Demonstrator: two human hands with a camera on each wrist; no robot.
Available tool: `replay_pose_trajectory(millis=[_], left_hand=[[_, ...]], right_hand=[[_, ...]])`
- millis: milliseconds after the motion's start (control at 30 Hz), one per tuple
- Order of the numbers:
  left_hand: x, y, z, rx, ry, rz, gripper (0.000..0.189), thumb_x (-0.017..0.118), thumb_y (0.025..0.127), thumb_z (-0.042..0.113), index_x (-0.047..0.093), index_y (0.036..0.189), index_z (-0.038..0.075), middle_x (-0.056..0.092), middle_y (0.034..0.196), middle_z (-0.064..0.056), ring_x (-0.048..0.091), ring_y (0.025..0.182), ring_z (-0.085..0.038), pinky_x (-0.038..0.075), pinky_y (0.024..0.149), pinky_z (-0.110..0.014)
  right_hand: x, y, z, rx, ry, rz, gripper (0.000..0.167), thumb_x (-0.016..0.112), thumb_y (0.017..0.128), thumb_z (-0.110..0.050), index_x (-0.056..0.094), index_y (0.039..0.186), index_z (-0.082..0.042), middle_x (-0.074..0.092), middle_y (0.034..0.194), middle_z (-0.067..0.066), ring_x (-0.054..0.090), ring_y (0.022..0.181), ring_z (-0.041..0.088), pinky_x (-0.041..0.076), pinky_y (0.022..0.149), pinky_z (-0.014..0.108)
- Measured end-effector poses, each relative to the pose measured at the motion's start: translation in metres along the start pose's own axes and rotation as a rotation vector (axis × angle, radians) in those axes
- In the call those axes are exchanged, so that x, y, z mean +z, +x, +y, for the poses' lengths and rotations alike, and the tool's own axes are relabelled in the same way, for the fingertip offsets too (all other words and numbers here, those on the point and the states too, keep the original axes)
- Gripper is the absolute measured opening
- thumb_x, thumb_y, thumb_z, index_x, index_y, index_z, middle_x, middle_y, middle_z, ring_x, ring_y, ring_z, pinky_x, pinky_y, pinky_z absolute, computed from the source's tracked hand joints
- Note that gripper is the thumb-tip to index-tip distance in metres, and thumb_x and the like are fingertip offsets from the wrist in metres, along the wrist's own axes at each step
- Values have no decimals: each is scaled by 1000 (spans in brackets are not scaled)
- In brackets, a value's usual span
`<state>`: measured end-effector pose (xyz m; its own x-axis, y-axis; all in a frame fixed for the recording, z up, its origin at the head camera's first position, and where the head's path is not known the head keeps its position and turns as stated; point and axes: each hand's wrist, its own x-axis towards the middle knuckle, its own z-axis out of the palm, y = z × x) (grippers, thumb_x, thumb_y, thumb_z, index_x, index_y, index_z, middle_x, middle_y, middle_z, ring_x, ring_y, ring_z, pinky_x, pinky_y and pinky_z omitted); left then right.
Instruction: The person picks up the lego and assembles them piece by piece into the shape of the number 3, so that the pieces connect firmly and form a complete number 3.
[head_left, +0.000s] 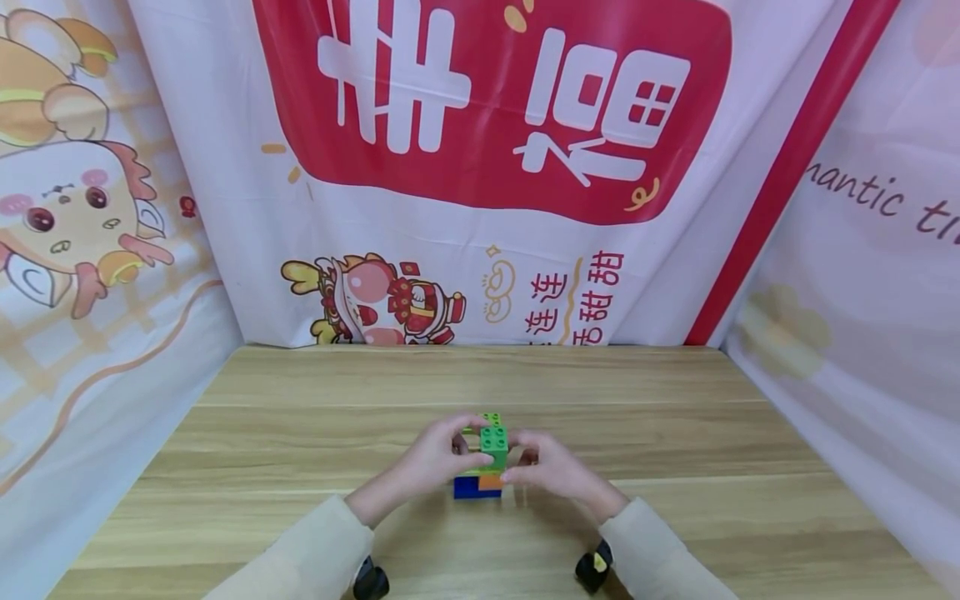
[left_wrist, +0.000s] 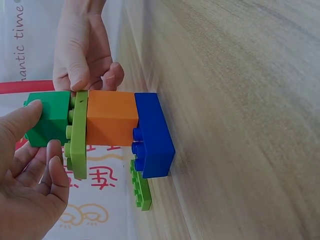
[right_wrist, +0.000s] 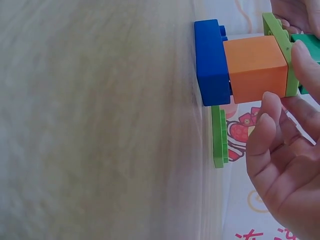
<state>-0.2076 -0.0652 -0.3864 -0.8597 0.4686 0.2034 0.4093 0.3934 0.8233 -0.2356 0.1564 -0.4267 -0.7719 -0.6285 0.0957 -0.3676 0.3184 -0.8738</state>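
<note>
At nine o'clock my left hand (head_left: 442, 448) is pinching the green block (head_left: 493, 439), at three my right hand (head_left: 553, 468) the lime plate (left_wrist: 78, 155) — wrist views alone are showing blue studs (left_wrist: 139, 164).

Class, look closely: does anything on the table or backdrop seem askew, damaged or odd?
The lettering on the backdrop runs sideways in the head view, which looks odd. In the left wrist view, studs show between the dark green block and the light green plate beneath it, so the block may not be fully seated.
</note>
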Motion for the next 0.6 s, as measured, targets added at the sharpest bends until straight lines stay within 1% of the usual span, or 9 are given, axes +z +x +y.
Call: replay_pose_trajectory(millis=[100,233,467,600], left_hand=[[0,1,-1,0,4,-3,39,69,84,22,57,119,9,58,97,0,53,70,-14,47,59,-26],[1,1,-2,-3,12,-3,38,68,84,24,58,118,12,58,95,1,53,70,-14,47,59,-26],[1,1,0,-2,26,-7,40,68,84,22,58,120,7,57,96,-1,53,70,-14,47,59,-26],[1,1,1,-11,29,-8,39,68,84,23,58,119,9,57,95,0,52,70,-13,47,59,-26]], right_hand=[[0,0,0,-7,-8,-1,34,71,82,-20,62,114,-13,57,106,1,54,68,17,47,58,28],[0,1,0,-13,-12,0,34,71,82,-18,62,114,-12,57,108,1,55,72,20,48,62,29],[1,2,-1,9,3,6,33,70,82,-10,62,114,-7,57,110,4,54,70,21,46,59,27],[2,2,-2,13,-12,11,33,69,82,-8,61,114,-5,57,110,5,53,69,21,46,58,26]])
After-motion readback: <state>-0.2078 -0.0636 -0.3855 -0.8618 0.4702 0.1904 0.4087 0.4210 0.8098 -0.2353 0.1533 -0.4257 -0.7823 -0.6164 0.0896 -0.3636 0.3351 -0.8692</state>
